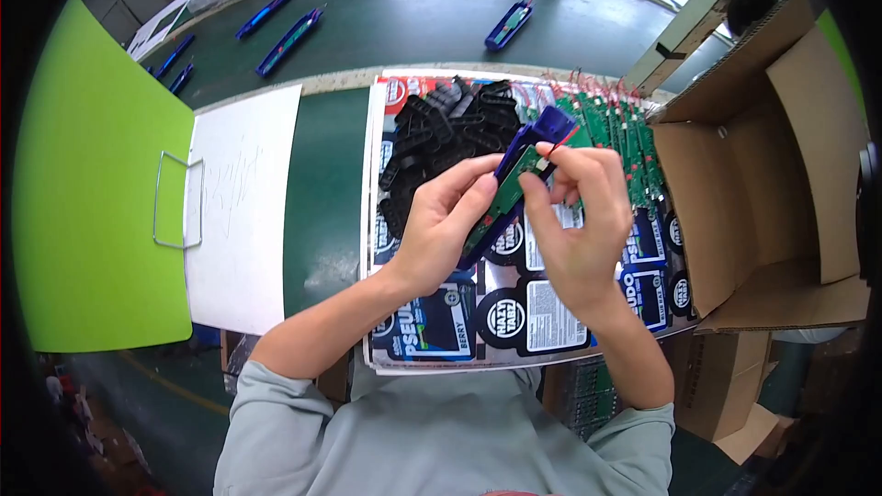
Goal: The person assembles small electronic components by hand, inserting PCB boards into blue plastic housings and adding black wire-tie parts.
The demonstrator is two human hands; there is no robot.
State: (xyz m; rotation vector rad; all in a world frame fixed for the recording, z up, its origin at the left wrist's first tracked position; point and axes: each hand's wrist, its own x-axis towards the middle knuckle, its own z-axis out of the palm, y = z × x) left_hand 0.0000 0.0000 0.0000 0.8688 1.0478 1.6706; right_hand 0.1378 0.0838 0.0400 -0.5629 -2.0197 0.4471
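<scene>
A long dark blue plastic housing [554,119] is held aslant over the work surface, its far end pointing up and right. Inside it lies a narrow green circuit board [510,191] with a red wire at the far end. My left hand [447,211] grips the housing from the left, its thumb on the board's edge. On the other side my right hand [585,220] pinches at the board's far end, close to the red wire and a small white connector. Exactly what the right fingertips grasp is partly hidden.
Black plastic parts [441,129] lie heaped behind my left hand. Green circuit boards with red wires [625,138] stand in rows at the right. An open cardboard box [735,211] is further right. Blue housings [289,41] rest on the green conveyor belt [395,18]. A lime-green panel [101,193] rises at left.
</scene>
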